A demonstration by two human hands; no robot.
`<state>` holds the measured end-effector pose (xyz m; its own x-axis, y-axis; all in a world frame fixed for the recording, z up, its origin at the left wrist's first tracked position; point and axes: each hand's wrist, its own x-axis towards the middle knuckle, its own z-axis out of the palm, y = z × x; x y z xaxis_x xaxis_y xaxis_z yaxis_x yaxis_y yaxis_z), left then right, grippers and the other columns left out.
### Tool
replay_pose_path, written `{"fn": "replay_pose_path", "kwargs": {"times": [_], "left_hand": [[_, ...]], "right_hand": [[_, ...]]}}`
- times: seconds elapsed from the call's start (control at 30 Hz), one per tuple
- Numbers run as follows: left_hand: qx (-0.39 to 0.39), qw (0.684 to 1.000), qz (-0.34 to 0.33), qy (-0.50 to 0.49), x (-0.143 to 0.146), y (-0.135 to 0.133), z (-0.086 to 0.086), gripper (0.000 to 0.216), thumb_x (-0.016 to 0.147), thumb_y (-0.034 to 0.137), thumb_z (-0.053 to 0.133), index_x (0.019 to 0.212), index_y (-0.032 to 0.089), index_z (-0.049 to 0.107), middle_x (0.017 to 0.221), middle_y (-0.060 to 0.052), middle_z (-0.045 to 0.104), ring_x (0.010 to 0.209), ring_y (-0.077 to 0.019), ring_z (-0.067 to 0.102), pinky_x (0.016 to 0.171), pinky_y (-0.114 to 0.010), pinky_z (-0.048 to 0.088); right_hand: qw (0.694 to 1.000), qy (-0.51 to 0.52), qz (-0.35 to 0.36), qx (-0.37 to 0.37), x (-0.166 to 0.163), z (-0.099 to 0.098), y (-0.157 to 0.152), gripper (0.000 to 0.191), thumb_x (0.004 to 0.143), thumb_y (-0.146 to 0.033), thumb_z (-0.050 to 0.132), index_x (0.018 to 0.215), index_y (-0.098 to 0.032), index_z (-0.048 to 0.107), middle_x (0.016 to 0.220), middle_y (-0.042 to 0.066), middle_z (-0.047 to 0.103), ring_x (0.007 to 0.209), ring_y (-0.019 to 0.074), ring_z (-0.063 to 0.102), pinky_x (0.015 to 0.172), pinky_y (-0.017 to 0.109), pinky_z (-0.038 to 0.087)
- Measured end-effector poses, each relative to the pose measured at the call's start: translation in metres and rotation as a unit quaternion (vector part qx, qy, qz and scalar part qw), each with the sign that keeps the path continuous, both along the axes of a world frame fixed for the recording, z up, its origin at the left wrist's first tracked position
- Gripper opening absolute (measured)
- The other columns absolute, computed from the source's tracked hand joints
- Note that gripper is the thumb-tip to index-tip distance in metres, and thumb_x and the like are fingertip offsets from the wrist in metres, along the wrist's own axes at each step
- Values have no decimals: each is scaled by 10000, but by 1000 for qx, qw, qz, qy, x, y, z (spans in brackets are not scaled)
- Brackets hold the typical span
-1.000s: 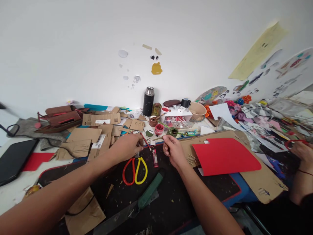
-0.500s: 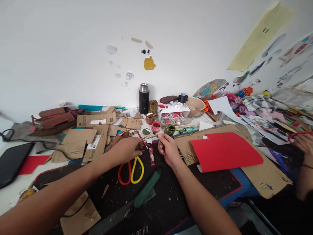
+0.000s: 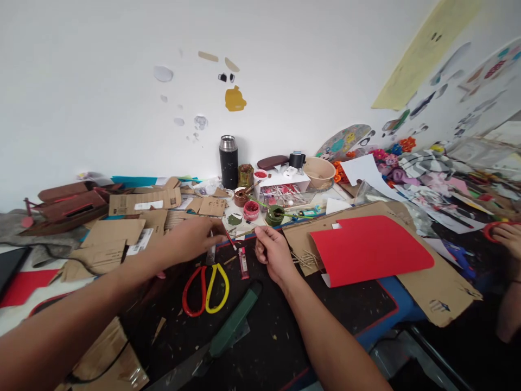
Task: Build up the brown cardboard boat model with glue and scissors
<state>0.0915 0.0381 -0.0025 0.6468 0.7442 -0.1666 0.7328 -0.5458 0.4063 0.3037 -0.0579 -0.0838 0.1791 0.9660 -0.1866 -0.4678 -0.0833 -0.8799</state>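
My left hand (image 3: 198, 237) hovers above the scissors, its fingers apart and its palm down. Just beyond its fingertips a thin red-handled paintbrush (image 3: 230, 239) slants over the mat. The scissors (image 3: 205, 289) have one red and one yellow handle; their blades are mostly hidden. My right hand (image 3: 273, 254) is closed in a pinch on what looks like a thin stick with a dark tip, mostly covered by the fingers. Between the hands lies a small pink-labelled tube (image 3: 243, 263). Paint jars in red (image 3: 251, 209), green (image 3: 275, 214) and brown (image 3: 241, 196) stand just beyond.
A green-handled cutter (image 3: 236, 320) lies in front on the black mat. Cardboard scraps (image 3: 112, 231) heap at left; a red sheet (image 3: 372, 250) rests on cardboard at right, beside thin sticks (image 3: 306, 259). A black flask (image 3: 228, 165) stands by the wall. Another person's hand (image 3: 507, 236) is far right.
The view has shifted slightly, so most things sit further left. My left hand has lifted a little away from the scissors, and more of their blades shows. My right hand keeps its pinch.
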Motion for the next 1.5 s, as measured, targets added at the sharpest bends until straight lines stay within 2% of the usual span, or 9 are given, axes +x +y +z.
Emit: {"fn": "replay_pose_path", "kwargs": {"times": [0.13, 0.2, 0.3, 0.47, 0.63, 0.8, 0.93, 1.27, 1.5], "left_hand": [[83, 996, 30, -18, 19, 37, 31, 393, 963, 521, 545, 1096, 251, 798, 1053, -66, 844, 931, -289, 752, 817, -347, 520], [112, 993, 31, -19, 43, 53, 43, 404, 963, 505, 560, 1151, 236, 796, 1064, -72, 842, 967, -290, 751, 810, -336, 519], [167, 986, -13, -10, 90, 73, 53, 365, 970, 386, 581, 1203, 212, 803, 1159, -87, 833, 1018, -290, 748, 847, -343, 526], [227, 973, -40, 26, 162, 101, 54, 372, 983, 279, 579, 1247, 173, 818, 1253, -173, 782, 1154, -331, 690, 952, -404, 520], [250, 963, -48, 86, 203, 120, 38, 357, 984, 222, 593, 1251, 125, 808, 1313, -225, 734, 1270, -369, 602, 1003, -417, 489], [249, 959, -45, 131, 214, 135, 21, 366, 987, 207, 582, 1250, 77, 801, 1303, -263, 715, 1257, -383, 576, 1002, -414, 470], [249, 956, -43, 147, 217, 145, 15, 422, 985, 242, 558, 1288, 59, 787, 1324, -280, 698, 1237, -391, 564, 996, -439, 467], [240, 958, -44, 151, 225, 146, 16, 421, 946, 191, 558, 1272, 59, 788, 1318, -281, 712, 1224, -394, 582, 989, -448, 486], [241, 965, -40, 92, 225, 135, 22, 379, 945, 196, 579, 1250, 121, 792, 1352, -249, 711, 1283, -391, 581, 1032, -457, 483]], "right_hand": [[1000, 4, 11, -5, -4, 2, -3, 491, 748, -596, 893, 866, -202, 626, 521, -99, 494, 377, 56, 352, 373, 194, 166], [1000, 1, 17, -11, -6, 2, -4, 489, 750, -601, 884, 868, -201, 628, 522, -96, 505, 378, 55, 351, 372, 195, 170], [999, -20, 33, -21, -11, 1, -6, 504, 741, -625, 878, 857, -205, 624, 505, -98, 504, 376, 60, 348, 360, 200, 184], [997, -66, 50, -4, -17, -2, -6, 506, 766, -652, 855, 833, -205, 628, 477, -107, 488, 367, 68, 352, 354, 215, 253], [997, -58, 44, 0, -13, 3, -6, 510, 776, -667, 840, 840, -209, 626, 474, -110, 489, 365, 71, 355, 362, 222, 246], [998, -40, 57, -1, -12, 10, -7, 499, 778, -656, 844, 828, -216, 612, 485, -112, 483, 370, 74, 359, 364, 224, 248], [997, -33, 66, 2, -14, 11, -8, 488, 781, -646, 842, 818, -216, 614, 498, -111, 483, 368, 73, 357, 359, 226, 254], [997, -45, 58, 10, -14, 10, -9, 435, 821, -608, 816, 823, -219, 620, 494, -112, 485, 378, 75, 354, 380, 225, 265], [996, -65, 57, 10, -13, 8, -9, 401, 838, -575, 810, 836, -216, 631, 494, -109, 490, 393, 80, 365, 404, 227, 267]]}}
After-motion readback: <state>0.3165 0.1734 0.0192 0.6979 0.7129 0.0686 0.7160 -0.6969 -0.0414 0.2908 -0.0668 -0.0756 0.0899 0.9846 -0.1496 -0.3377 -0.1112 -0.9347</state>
